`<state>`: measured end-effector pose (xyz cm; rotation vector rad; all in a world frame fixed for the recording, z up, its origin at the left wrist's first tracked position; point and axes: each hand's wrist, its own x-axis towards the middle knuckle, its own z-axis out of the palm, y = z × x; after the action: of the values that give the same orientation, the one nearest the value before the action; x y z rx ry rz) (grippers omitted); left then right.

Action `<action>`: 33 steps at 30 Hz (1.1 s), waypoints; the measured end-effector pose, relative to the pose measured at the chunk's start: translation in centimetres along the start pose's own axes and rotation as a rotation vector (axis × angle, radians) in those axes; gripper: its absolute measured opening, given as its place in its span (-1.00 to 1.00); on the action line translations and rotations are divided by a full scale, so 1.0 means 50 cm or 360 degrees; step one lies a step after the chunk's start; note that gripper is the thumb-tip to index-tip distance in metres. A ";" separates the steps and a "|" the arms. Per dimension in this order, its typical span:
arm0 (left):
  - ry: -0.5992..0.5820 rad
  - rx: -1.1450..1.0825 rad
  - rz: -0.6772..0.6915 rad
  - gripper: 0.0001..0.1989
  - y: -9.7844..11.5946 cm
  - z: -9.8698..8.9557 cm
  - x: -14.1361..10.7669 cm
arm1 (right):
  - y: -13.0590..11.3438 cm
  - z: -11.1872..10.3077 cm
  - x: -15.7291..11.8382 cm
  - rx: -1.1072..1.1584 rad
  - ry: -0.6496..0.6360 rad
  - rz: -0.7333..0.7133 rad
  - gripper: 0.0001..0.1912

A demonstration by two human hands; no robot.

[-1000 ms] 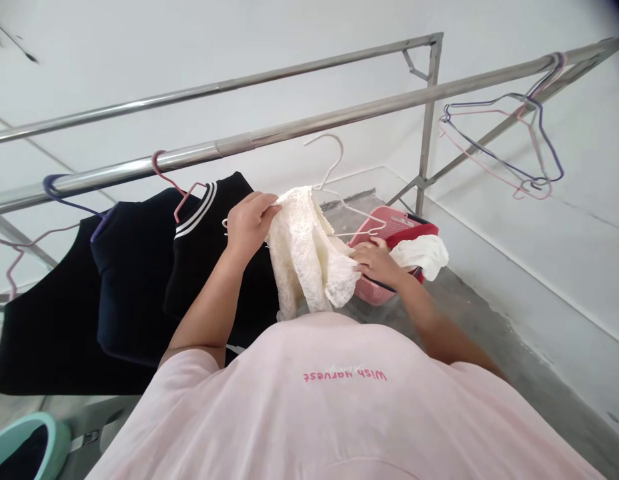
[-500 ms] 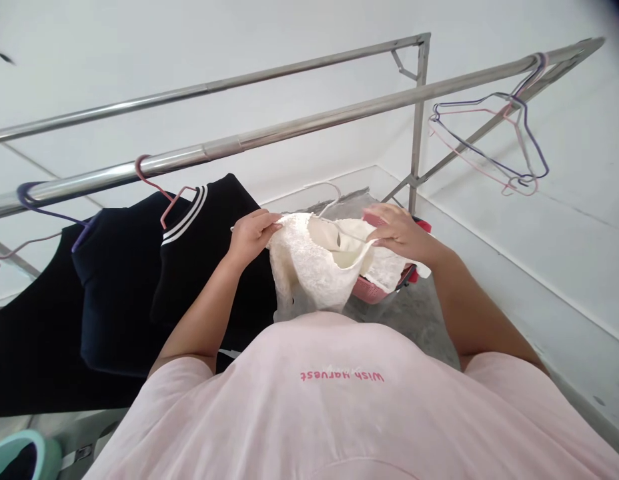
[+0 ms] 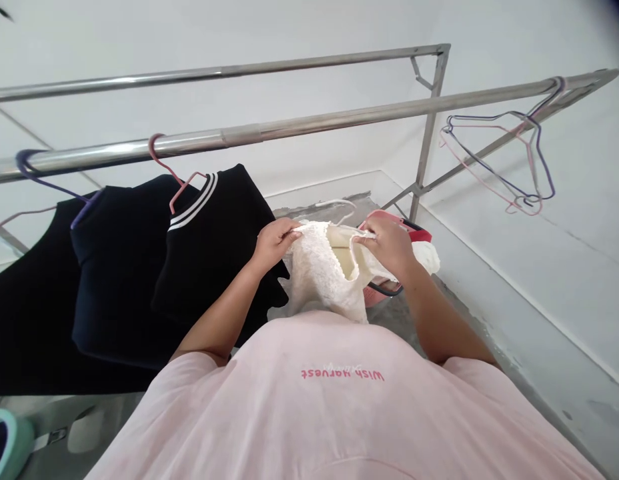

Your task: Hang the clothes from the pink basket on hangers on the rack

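Three dark garments [image 3: 122, 280] hang off the left end of the metal rail [image 3: 339, 121], and next along, the left hand [image 3: 275, 247] has one shoulder of a white lace top [image 3: 324, 273] pinched between thumb and fingers. The top's below the middle of the rail, with a white hanger's hook [image 3: 334, 201] poking up behind it, and the right hand [image 3: 387, 247] is gripping the other shoulder, pink basket [image 3: 374, 297] just beyond. Bare wire hangers [image 3: 542, 153] dangle near the rail's right end.

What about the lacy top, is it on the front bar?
No, the left hand and right hand hold the top apart from the front bar.
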<state>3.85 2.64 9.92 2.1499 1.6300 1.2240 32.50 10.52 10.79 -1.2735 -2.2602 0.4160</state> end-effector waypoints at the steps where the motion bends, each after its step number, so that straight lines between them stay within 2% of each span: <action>1: -0.0048 0.0008 0.0007 -0.56 -0.002 0.004 0.000 | -0.003 0.006 -0.006 0.0015 -0.0116 -0.0036 -0.71; 4: -0.0188 0.0078 0.0012 -0.55 -0.013 0.013 0.002 | -0.011 0.024 -0.027 0.0080 -0.0263 -0.0147 -0.74; 7: -0.0267 0.0201 -0.0035 -0.62 -0.036 0.013 0.004 | -0.004 0.032 -0.044 0.0091 -0.0129 -0.0138 -0.67; 10: -0.0237 0.0399 -0.0149 -0.70 -0.071 0.003 0.000 | 0.015 0.023 -0.053 0.0074 0.0043 -0.0066 -0.63; 14: -0.0263 0.0487 -0.0318 -0.82 -0.097 -0.013 -0.005 | 0.031 0.002 -0.060 0.0071 0.0079 0.0016 -0.64; 16: -0.0264 0.0482 -0.0289 -0.74 -0.089 -0.015 -0.005 | 0.029 -0.003 -0.061 0.0067 0.0096 0.0021 -0.64; 19: -0.0286 0.0417 -0.0086 -0.55 -0.056 -0.004 0.001 | 0.021 -0.002 -0.062 0.0093 0.0127 0.0004 -0.67; 21: -0.0316 0.0349 0.0029 -0.60 -0.033 0.010 0.009 | 0.013 0.000 -0.061 0.0155 0.0135 -0.0012 -0.72; 23: -0.0316 0.0293 0.0035 -0.74 -0.020 0.025 0.017 | 0.006 0.000 -0.058 0.0232 0.0142 -0.0025 -0.77; 26: -0.0183 0.0252 -0.0033 -0.71 -0.020 0.034 0.027 | 0.003 -0.013 -0.053 0.0364 0.0124 -0.0053 -0.78; 29: 0.0079 0.0285 -0.0059 -0.68 -0.033 0.018 0.032 | 0.018 -0.034 -0.051 0.0462 0.0069 -0.0054 -0.46; 31: 0.0195 0.0298 -0.0079 -0.66 -0.041 -0.002 0.035 | 0.040 -0.045 -0.056 0.0476 0.0102 0.0016 -0.32; 33: 0.0272 0.0302 -0.0084 -0.63 -0.048 -0.023 0.039 | 0.068 -0.052 -0.069 0.0507 0.0195 0.0156 -0.38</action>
<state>1.44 4.87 10.22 2.1439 1.9321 1.3181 37.84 9.36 10.28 -1.2096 -1.9425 0.6842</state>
